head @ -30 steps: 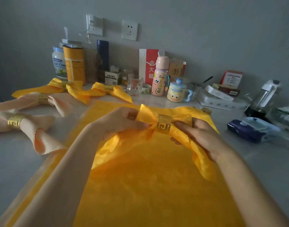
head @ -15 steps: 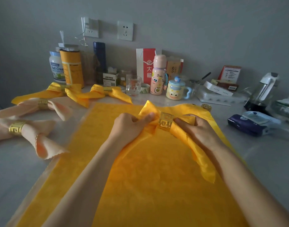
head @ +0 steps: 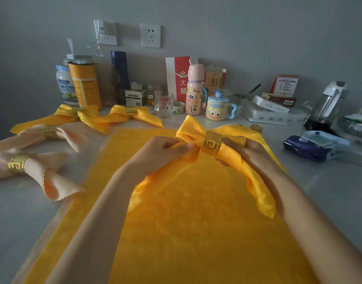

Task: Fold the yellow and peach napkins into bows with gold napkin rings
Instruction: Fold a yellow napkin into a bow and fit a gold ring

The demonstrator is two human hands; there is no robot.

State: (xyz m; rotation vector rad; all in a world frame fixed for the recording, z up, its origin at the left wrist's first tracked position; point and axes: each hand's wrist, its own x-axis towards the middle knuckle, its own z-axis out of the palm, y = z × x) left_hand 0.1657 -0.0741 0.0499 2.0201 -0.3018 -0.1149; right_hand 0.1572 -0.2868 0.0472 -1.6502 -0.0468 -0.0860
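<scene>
View from above my two bare hands, working over a pale grey table (head: 329,191). Between them I hold a shiny yellow fabric napkin (head: 193,127), gathered at its middle through a gold openwork metal napkin ring (head: 212,144) with a square key pattern. The napkin is lifted just above a flat yellow cloth (head: 196,232) spread before me, with a peach edge showing along its left side.

My left hand (head: 161,149) has its fingers curled, pinching the bunched fabric just left of the ring. My right hand (head: 245,154) grips the fabric just right of the ring, fingers curled under it and thumb on top. One loop stands up behind the ring; a long tail hangs down over my right wrist.

To the left lie two peach napkin bows (head: 43,171) in gold rings. Beyond them are two yellow napkin bows (head: 135,115). A spare gold ring (head: 256,128) sits near the cloth's far right corner.

Along the wall stand tins, a clear glass tumbler (head: 164,104), a pink cartoon bottle (head: 194,91) and a yellow lidded mug with a face (head: 217,108).
</scene>
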